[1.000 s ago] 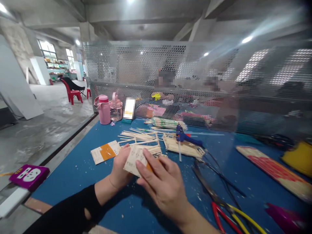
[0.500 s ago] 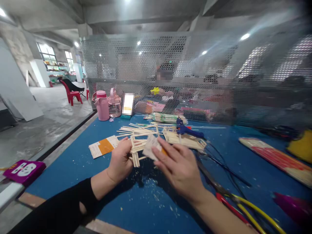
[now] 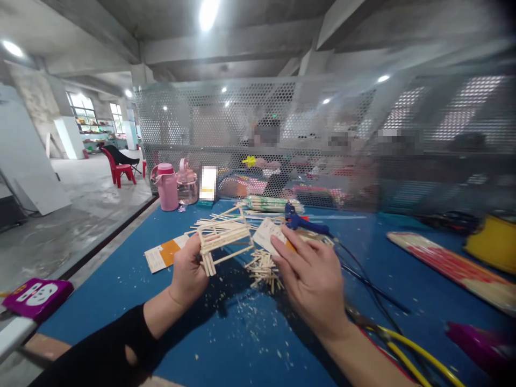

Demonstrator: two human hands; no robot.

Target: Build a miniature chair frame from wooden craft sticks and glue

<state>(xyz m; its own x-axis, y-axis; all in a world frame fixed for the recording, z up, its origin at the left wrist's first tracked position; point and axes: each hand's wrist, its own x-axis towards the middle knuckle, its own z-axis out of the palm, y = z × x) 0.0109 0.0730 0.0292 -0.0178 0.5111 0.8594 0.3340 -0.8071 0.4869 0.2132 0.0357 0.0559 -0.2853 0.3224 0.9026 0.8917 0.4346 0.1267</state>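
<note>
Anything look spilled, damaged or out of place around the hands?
Yes. Pale crumbs are scattered over the blue tabletop, like loose debris. Short sticks lie in a jumbled heap beside the right hand, pointing every which way. The left black sleeve has a hole showing skin, so it may be torn.

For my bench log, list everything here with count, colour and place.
Stick frame: one, pale, centre
Cards: two, orange-white, centre and left
Loose sticks: many, pale, centre
Wrapped sticks: one bundle, pale, back
Glue gun: one, blue, back
Pliers: at least one, yellow, lower right
Long packet: one, red, right
Jugs: two, pink, back left
Socket block: one, purple, left
Unclear things: two, yellow and purple, right
Chairs: at least one, red, left
Mesh: one, grey, back
Table: one, blue, underneath
Sleeve: one, black, left arm
Left hand: one, bare, on frame
Right hand: one, bare, on card
</note>
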